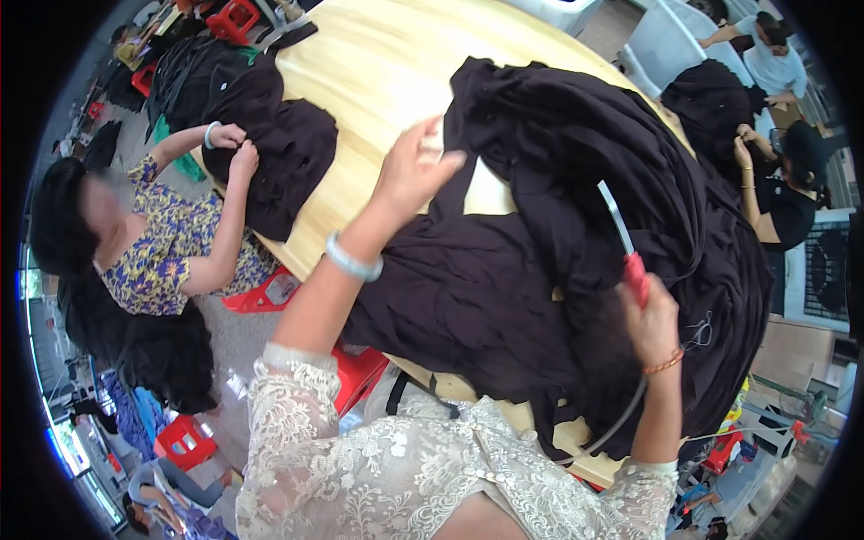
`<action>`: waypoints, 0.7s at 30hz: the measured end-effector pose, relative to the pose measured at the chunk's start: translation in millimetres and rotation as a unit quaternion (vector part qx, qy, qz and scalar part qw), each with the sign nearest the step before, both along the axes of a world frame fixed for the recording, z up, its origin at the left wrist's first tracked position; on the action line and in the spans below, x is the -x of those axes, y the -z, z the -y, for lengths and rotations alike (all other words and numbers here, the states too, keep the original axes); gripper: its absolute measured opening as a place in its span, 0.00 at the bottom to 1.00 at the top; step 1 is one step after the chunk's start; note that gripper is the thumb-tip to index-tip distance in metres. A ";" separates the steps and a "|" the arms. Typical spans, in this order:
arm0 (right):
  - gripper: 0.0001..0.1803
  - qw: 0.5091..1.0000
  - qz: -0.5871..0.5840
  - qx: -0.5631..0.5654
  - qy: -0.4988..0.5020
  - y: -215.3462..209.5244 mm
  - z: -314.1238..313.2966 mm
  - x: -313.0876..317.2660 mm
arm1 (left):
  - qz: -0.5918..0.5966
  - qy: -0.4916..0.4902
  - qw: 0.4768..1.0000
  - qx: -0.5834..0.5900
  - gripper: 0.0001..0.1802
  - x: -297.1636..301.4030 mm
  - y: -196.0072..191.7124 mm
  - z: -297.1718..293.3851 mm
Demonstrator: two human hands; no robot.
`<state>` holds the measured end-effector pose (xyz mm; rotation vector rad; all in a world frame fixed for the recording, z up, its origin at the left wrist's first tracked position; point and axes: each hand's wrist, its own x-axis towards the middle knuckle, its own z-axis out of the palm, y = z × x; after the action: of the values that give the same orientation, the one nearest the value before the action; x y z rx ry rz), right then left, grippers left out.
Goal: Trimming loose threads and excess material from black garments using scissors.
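Observation:
Dark black-purple cloth garments (468,288) lie bunched over the table in front of me, with a large heaped pile on the right side. My right hand (652,319) is wrapped round the red handle of a slim tool (636,277) with a long flat metal tip that points up and away over the cloth. A grey cable or hose runs down from near that hand to the table edge. Above the far left part of the cloth, my left hand (418,171) is raised, fingers apart and slightly blurred, with nothing visibly held.
The pale wood table (378,54) curves round the work. At the left a person (171,225) in a flowered top handles another dark garment (279,153). On the right a person in black (792,198) holds dark cloth. Red stools (360,378) stand by the table; white bins (666,45) are behind.

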<state>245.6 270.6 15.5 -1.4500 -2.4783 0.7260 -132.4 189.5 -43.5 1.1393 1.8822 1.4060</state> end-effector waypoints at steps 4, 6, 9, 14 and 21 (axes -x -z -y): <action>0.16 0.969 -0.035 0.233 0.069 64.1 79.5 -4.9 | -0.069 -0.111 0.988 0.077 0.25 -19.0 66.9 149.7; 0.16 0.967 -0.047 0.231 0.097 98.7 112.9 -8.8 | -0.037 -0.169 0.963 0.209 0.21 -34.4 81.5 208.1; 0.19 0.968 -0.129 0.212 0.031 106.2 154.8 16.8 | 0.091 -0.211 0.943 0.239 0.23 -74.0 101.5 257.7; 0.25 0.990 -0.011 0.131 -0.059 148.9 190.3 40.3 | 0.101 -0.202 0.945 0.238 0.11 -89.9 135.1 258.6; 0.14 0.943 -0.097 0.301 -0.106 80.6 127.0 15.7 | 0.283 -0.147 0.940 0.123 0.15 -53.3 48.1 242.2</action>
<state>229.9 143.5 -65.1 -1.1814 -2.3830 1.6990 -79.1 -52.7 -91.6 0.2864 1.7694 1.4047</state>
